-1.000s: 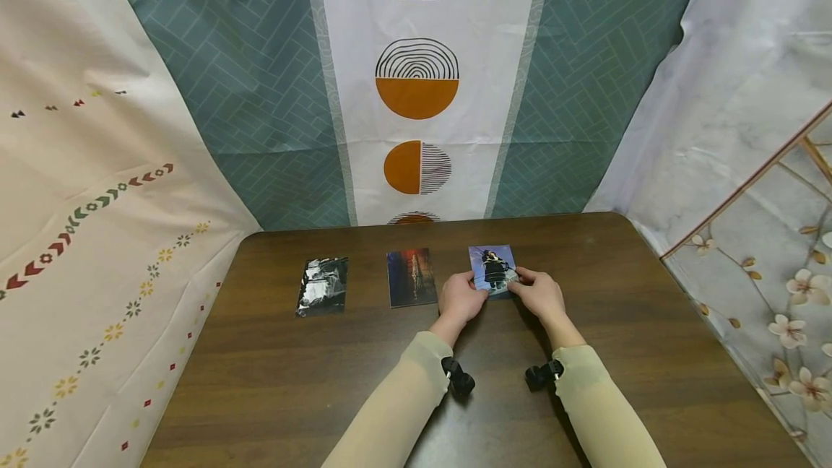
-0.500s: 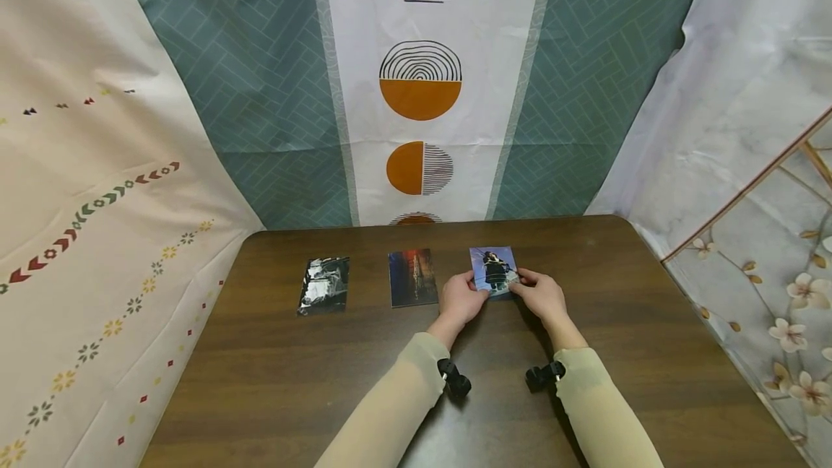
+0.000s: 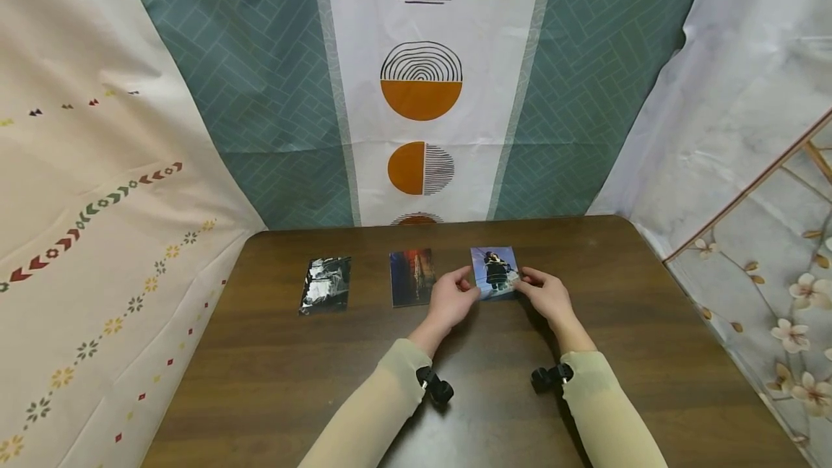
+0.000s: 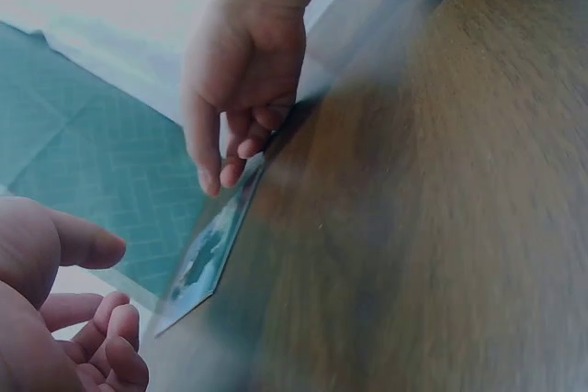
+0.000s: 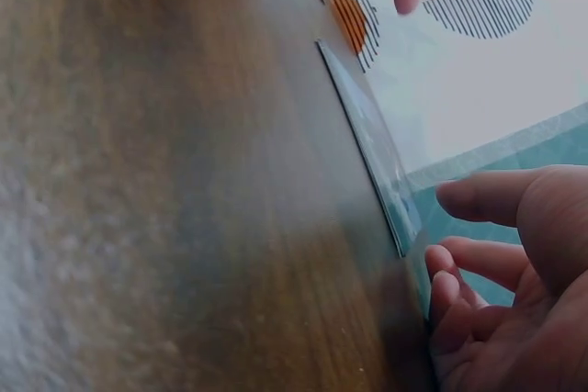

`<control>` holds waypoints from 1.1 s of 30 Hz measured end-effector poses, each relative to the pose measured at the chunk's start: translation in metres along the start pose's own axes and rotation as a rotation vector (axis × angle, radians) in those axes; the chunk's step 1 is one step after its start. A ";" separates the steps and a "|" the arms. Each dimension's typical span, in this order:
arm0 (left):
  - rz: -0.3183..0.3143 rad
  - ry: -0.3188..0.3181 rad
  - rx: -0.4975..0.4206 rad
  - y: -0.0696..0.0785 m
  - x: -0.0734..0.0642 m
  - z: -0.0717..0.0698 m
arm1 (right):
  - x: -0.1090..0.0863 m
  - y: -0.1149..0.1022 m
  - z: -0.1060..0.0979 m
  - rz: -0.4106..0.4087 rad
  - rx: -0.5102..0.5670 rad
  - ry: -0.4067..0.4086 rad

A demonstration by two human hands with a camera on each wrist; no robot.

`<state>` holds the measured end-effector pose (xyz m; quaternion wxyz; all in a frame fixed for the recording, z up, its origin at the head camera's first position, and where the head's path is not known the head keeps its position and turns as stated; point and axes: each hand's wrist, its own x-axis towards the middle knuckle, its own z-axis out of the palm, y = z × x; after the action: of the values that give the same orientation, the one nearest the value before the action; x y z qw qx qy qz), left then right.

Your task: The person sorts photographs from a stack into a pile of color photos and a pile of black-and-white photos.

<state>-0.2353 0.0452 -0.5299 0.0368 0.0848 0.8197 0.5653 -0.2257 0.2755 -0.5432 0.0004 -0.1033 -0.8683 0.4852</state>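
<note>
A picture card (image 3: 495, 269) with a dark figure on a bluish-violet ground lies flat on the wooden table, the rightmost of three in a row. My left hand (image 3: 450, 302) is just off its left edge, thumb and fingers parted around nothing. At the card's right edge is my right hand (image 3: 544, 296), fingertips close by the lower corner. The right wrist view shows the card (image 5: 363, 149) edge-on, with the right thumb (image 5: 487, 197) spread from the loosely bent fingers. A reddish-dark picture card (image 3: 412, 276) lies in the middle, a black-and-white one (image 3: 325, 286) at the left.
The brown wooden table (image 3: 364, 381) ends at a rounded far edge against a green and white cloth (image 3: 273, 92) with orange circles. A cream patterned cloth (image 3: 97, 251) hangs at the left, a marbled floral one (image 3: 734, 237) at the right.
My left hand has let go of the right card and moved left, away from its edge. My right hand has eased slightly to the right. The cards stay where they lay.
</note>
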 end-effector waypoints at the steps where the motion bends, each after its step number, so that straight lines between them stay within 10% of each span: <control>1: 0.010 -0.002 -0.001 0.000 -0.001 -0.003 | 0.000 0.000 0.000 0.001 0.013 0.003; 33: -0.029 0.124 -0.035 -0.049 -0.025 -0.111 | -0.008 -0.045 0.064 -0.250 -0.015 -0.020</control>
<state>-0.2325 -0.0787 -0.5367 -0.0046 0.0369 0.8116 0.5830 -0.2324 0.1970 -0.5386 0.0515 0.0103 -0.8780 0.4758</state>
